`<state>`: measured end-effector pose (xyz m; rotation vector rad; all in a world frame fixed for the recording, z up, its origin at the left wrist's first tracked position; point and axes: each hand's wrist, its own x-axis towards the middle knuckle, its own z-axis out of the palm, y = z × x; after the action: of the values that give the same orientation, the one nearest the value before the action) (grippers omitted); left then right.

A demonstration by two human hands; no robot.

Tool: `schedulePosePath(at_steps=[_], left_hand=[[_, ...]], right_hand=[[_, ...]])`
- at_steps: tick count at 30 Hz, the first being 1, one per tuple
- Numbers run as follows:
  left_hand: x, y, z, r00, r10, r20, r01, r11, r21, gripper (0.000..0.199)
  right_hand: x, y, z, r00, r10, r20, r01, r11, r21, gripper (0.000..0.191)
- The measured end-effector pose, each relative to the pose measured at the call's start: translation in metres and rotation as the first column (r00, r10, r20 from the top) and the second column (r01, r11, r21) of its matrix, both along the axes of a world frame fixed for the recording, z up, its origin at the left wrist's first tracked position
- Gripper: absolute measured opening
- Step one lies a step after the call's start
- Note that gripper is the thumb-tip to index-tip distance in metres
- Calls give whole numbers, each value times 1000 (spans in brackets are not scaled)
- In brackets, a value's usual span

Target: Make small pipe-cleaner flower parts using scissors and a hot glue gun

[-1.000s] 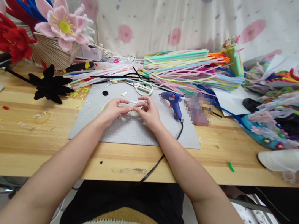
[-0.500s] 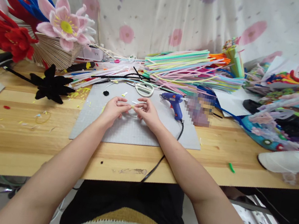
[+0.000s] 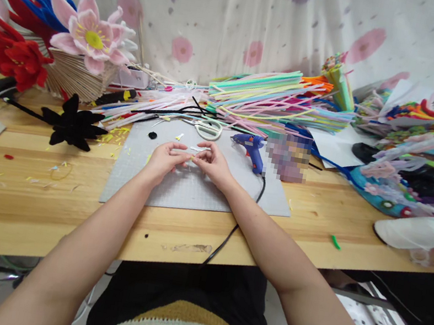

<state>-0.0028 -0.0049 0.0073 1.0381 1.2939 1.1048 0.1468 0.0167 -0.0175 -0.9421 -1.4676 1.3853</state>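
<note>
Both left hand [image 3: 164,162] and right hand [image 3: 214,164] pinch a small yellow piece [image 3: 192,158] over a gray mat [image 3: 194,197]; a blue glue gun [image 3: 254,151] lies to their right.

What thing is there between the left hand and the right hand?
In the head view, a small yellowish piece sits between the left hand and the right hand, over the gray mat; it is too small to identify.

Brown knit top [image 3: 189,317]; black bottoms [image 3: 196,282]
</note>
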Motion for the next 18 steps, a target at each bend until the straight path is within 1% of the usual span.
schedulePosePath(at_steps=[3, 8, 11, 15, 18], left_hand=[[2, 0, -2, 999, 46, -6, -46, 999, 4, 47], [4, 0, -3, 995, 104, -13, -104, 995, -8, 55], [5, 0, -3, 992, 125, -10, -125, 992, -13, 55], [10, 1, -4, 982, 189, -10, -189, 982, -6, 56], [14, 4, -7, 973, 231, 17, -231, 973, 14, 58]], right_hand=[[0, 1, -1, 1000, -4, 16, 4, 1000, 11, 48], [0, 2, -1, 999, -50, 7, 50, 999, 5, 47], [-1, 1, 0, 998, -54, -9, 54, 999, -1, 47], [-1, 2, 0, 997, -66, -45, 66, 998, -11, 48], [0, 4, 1, 993, -91, -74, 88, 995, -35, 47]])
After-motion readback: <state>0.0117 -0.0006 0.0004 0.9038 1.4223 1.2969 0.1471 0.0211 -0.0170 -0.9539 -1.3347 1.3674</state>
